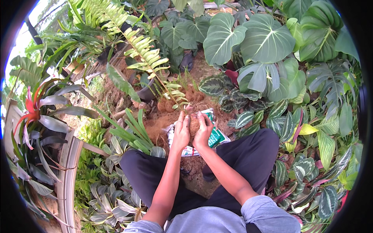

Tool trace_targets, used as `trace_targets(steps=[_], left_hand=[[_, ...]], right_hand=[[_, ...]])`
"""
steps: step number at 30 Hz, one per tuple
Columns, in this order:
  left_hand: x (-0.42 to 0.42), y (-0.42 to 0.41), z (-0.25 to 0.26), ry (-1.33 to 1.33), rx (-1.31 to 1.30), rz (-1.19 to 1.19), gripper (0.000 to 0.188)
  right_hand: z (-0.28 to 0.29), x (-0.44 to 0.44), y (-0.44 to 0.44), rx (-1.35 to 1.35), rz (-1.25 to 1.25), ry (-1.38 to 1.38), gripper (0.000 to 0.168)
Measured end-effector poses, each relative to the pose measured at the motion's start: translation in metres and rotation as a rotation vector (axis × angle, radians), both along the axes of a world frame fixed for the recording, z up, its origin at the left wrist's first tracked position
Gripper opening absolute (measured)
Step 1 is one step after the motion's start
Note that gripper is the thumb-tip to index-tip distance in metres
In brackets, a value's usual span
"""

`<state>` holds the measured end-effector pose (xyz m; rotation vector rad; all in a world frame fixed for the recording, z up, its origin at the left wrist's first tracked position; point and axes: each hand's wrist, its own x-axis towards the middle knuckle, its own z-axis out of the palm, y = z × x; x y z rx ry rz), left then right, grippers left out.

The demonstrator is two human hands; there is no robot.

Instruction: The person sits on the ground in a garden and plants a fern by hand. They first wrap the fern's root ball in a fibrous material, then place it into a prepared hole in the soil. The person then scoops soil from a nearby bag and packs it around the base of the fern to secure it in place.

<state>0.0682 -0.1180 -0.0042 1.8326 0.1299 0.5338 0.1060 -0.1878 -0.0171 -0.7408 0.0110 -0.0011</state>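
A brown ball of coconut fibre (193, 128) is cupped between my two palms. My left hand (181, 132) presses on its left side, and its fingertips look soiled. Against the opposite side lies my right hand (204, 129), fingers curved around the fibre. A long fern frond (145, 59) rises from just beyond my fingertips and leans to the upper left; whether its base sits inside the ball is hidden. Under both hands a white and green printed plastic bag (218, 137) lies flat on the ground. Loose coconut fibre (156, 125) is spread left of the bag.
Brown fibre clumps (166, 105) and a dark pot (147, 91) are beyond the bag. Strappy green leaves (135, 131) reach close to my left hand. Large-leaved plants (268, 38) and striped foliage (247, 118) crowd the right. A red bromeliad (30, 106) stands left, near a pale curved edging (68, 177).
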Motion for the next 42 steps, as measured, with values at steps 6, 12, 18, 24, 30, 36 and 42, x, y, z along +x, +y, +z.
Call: trace_targets(steps=[6,12,18,24,30,36,42], left_hand=[[0.002,-0.009,0.054,-0.061,-0.278,-0.177,0.041],[0.033,-0.017,0.064,-0.236,-0.138,-0.216,0.029],[0.046,-0.041,0.063,-0.222,-0.433,-0.315,0.023],[0.061,-0.059,0.068,-0.149,-0.581,-0.216,0.043],[0.06,-0.095,0.077,-0.209,-0.635,-0.119,0.02],[0.066,-0.103,0.081,-0.239,-0.511,-0.33,0.053],[0.083,-0.096,0.073,-0.279,-0.472,-0.549,0.051]], right_hand=[[0.035,0.008,-0.014,0.057,0.12,0.025,0.021],[0.056,0.03,-0.037,0.438,0.48,0.225,0.045],[0.054,0.039,-0.06,0.448,0.462,0.152,0.068],[0.062,0.042,-0.07,0.32,0.082,-0.088,0.066],[0.052,0.043,-0.089,-0.118,-0.187,-0.557,0.06],[0.063,0.04,-0.097,-0.089,-0.249,-0.371,0.043],[0.062,0.045,-0.1,-0.039,-0.281,-0.33,0.037]])
